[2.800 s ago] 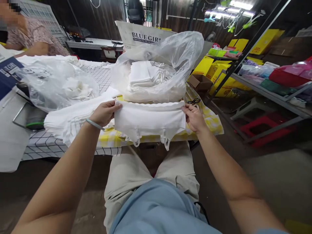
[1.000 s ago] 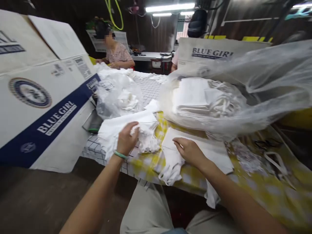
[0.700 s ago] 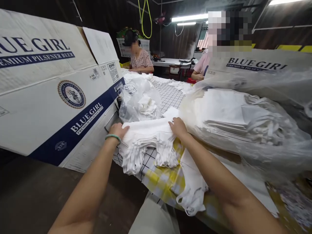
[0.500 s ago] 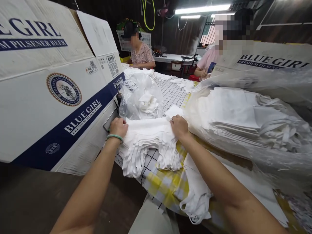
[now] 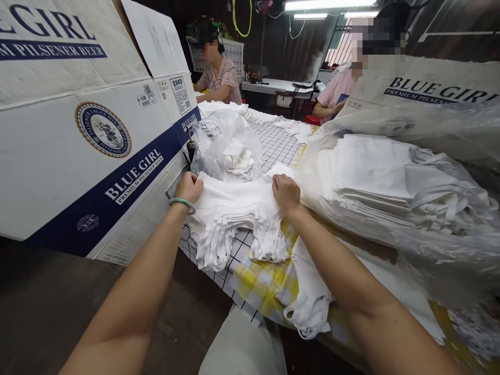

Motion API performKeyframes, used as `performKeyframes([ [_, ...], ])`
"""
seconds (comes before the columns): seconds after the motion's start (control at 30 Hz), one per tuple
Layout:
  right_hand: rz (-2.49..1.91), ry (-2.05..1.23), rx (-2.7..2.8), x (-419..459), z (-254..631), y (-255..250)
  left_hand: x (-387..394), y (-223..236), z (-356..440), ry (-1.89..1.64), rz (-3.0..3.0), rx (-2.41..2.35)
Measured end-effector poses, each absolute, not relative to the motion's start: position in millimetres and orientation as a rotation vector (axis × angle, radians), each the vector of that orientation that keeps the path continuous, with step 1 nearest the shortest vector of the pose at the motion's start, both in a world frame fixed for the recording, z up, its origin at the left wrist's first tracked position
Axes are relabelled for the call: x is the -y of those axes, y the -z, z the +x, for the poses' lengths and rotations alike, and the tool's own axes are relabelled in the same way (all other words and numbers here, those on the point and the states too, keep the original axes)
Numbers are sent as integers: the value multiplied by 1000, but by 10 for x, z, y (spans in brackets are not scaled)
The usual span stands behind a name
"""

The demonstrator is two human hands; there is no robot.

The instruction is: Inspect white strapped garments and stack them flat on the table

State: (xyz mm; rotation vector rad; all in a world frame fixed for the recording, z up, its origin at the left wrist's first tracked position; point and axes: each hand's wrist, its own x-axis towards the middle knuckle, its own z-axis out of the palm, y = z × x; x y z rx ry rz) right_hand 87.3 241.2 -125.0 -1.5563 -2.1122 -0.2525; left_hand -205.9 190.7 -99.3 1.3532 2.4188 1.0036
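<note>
On the near part of the table lies a stack of white cloth pieces (image 5: 238,213) with narrow strap-like loops fanned out along its near side. My left hand (image 5: 189,187), with a green bangle at the wrist, is closed on the far left corner of the top white cloth piece (image 5: 234,190). At the opposite corner, my right hand (image 5: 286,194) pinches the same piece, its far edge raised a little and stretched between both hands. Another white looped cloth piece (image 5: 310,291) hangs over the table edge below my right forearm.
A large beer carton (image 5: 128,130) stands close on my left. Just beyond the stack sits a clear plastic bag (image 5: 250,133) with white cloth inside. To the right, a bigger plastic bag (image 5: 441,255) holds piled cloths (image 5: 371,161). Two people (image 5: 224,80) sit at the table's far side.
Both hands have lifted slightly, and the far edge of the top cloth piece has risen with them. The view has shifted a little. The person at far left has moved an arm.
</note>
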Motion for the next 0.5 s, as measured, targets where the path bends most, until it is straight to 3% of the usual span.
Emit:
performKeyframes([
  [0.23, -1204, -372, 1600, -2303, 905, 1041, -1690, 721, -1974, -1604, 811, -1561],
  [0.37, -983, -723, 1384, -2120, 912, 746, -1439, 409, -1928, -1826, 854, -1348],
  [0.5, -843, -865, 1264, -1914, 965, 432, -1207, 128, -1899, -1948, 1017, -1227],
])
